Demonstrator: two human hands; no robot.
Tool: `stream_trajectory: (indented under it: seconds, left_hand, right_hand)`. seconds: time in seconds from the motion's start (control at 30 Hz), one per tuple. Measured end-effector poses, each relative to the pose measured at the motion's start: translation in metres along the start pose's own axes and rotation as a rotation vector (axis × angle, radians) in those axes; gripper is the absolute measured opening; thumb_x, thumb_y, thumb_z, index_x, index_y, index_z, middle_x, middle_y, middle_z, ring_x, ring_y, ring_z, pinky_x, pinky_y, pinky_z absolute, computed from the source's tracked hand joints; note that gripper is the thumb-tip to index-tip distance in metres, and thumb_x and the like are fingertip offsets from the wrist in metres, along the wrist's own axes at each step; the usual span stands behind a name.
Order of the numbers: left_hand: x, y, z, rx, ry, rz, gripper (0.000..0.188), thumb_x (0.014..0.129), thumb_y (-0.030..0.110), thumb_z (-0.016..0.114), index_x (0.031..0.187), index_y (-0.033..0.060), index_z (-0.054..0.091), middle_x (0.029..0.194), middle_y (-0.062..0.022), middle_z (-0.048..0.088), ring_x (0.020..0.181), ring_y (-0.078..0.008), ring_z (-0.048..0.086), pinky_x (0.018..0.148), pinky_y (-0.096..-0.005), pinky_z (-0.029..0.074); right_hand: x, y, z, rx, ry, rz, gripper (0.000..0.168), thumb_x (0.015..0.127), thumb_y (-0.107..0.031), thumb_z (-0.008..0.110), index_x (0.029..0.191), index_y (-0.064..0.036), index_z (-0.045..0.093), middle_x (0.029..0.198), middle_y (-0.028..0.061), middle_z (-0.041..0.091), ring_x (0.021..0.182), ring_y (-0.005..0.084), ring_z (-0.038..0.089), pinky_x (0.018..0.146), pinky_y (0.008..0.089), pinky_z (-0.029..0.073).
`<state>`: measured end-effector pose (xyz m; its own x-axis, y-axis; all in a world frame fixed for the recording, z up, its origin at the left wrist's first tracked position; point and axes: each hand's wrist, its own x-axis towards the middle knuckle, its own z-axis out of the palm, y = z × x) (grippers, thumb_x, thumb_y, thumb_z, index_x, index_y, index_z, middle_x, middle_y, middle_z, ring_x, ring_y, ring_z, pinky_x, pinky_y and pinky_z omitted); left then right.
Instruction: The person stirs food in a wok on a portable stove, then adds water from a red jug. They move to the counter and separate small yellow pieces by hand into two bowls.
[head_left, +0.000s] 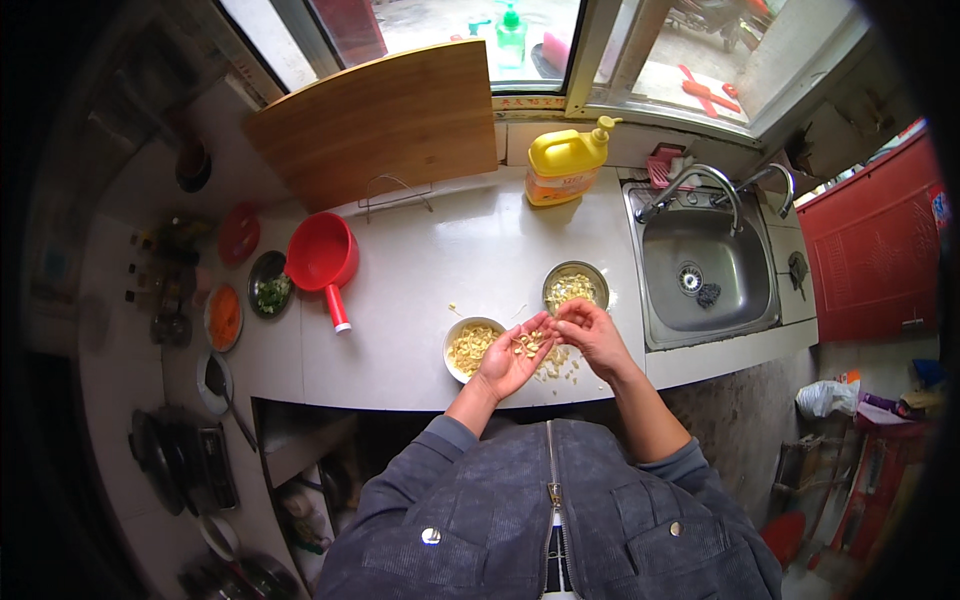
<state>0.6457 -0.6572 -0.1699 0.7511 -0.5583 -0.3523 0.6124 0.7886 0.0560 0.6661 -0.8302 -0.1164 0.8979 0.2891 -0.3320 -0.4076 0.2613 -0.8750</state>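
My left hand (510, 364) is palm up, cupping several soybean sprouts (529, 343). Close beside it, the fingers of my right hand (589, 337) are pinched together at the left fingertips; whether a sprout is between them is too small to tell. A white bowl (448, 358) full of sprouts sits to the left, partly behind my left hand. Beyond my right hand stands a metal bowl (604, 281) with more sprouts. Loose husks and bits (556, 365) lie on the white counter under my hands, and a stray sprout (454, 308) lies above the white bowl.
Left on the counter are a red plastic ladle (322, 251), a dish of chopped greens (271, 291) and a dish of orange shreds (224, 317). A yellow pump jug (566, 166) and a wooden board (382, 120) stand behind. A steel sink (709, 277) is right.
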Motion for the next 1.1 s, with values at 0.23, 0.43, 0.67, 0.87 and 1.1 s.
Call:
stream_trajectory:
  seconds: [0.23,0.43,0.67,0.87,1.1]
  left_hand:
    - [0.072,0.004,-0.03,0.307,0.196,0.179,0.036,0.098,0.014,0.038,0.131,0.0002,0.041,0.122,-0.009,0.053,0.105,-0.0178,0.054,0.092,-0.0301,0.044]
    - [0.136,-0.013,-0.003,2.221,0.316,0.121,0.04,0.093,0.011,0.041,0.133,0.0032,0.041,0.135,-0.0146,0.046,0.125,-0.0271,0.043,0.102,-0.0355,0.035]
    - [0.128,0.019,0.015,1.294,0.246,0.167,0.045,0.086,-0.009,0.035,0.129,-0.0008,0.043,0.131,-0.0143,0.049,0.119,-0.0242,0.05,0.096,-0.0312,0.042]
    - [0.062,0.047,0.014,1.153,0.353,0.422,0.03,0.084,-0.003,0.057,0.114,-0.0022,0.055,0.099,-0.0155,0.065,0.09,-0.0197,0.065,0.076,-0.0278,0.054]
    - [-0.038,0.072,-0.028,1.621,0.743,0.501,0.024,0.082,0.005,0.061,0.106,0.0047,0.062,0.095,-0.0088,0.068,0.081,-0.0166,0.067,0.07,-0.028,0.053]
  right_hand:
    - [-0.031,0.055,-0.059,-0.835,0.27,-0.059,0.012,0.076,-0.007,0.069,0.087,-0.003,0.068,0.085,0.0078,0.068,0.07,0.0149,0.065,0.067,0.0277,0.052]
    - [-0.047,0.115,-0.091,-1.297,0.267,-0.192,0.015,0.075,-0.006,0.064,0.089,-0.008,0.069,0.105,0.0108,0.063,0.097,0.0278,0.06,0.085,0.0352,0.048]
    - [-0.042,0.098,-0.108,-1.152,0.339,-0.252,0.013,0.072,-0.004,0.066,0.085,-0.009,0.069,0.093,0.0097,0.063,0.08,0.0281,0.062,0.073,0.0366,0.05]
    - [-0.032,0.085,-0.101,-1.176,0.412,0.059,0.023,0.069,-0.004,0.068,0.09,-0.013,0.069,0.099,0.0069,0.063,0.083,0.027,0.062,0.073,0.0363,0.05]
    - [-0.019,0.089,-0.072,-1.34,0.271,-0.138,0.015,0.07,-0.021,0.073,0.078,-0.009,0.065,0.069,0.0055,0.061,0.067,0.0233,0.061,0.063,0.0356,0.049]
